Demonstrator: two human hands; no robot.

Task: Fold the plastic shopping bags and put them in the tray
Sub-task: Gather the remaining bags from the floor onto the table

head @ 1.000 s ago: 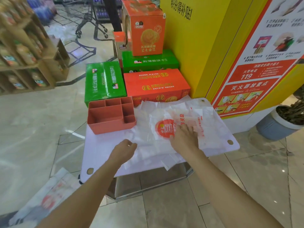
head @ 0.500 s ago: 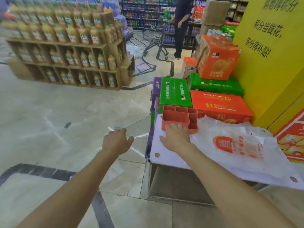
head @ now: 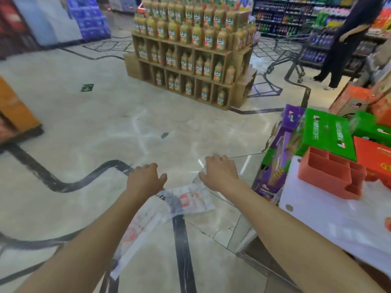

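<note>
Our left hand (head: 146, 179) and right hand (head: 220, 174) hang empty, fingers loosely curled, over thin white plastic bags (head: 190, 200), red-printed, lying rumpled on the floor (head: 84, 134).

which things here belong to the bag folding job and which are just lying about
For the job:
plastic bags on the floor
red tray
white table
left hand and right hand, both holding nothing

Just lying about:
juice bottle display
green box
purple box
shopping cart
</note>
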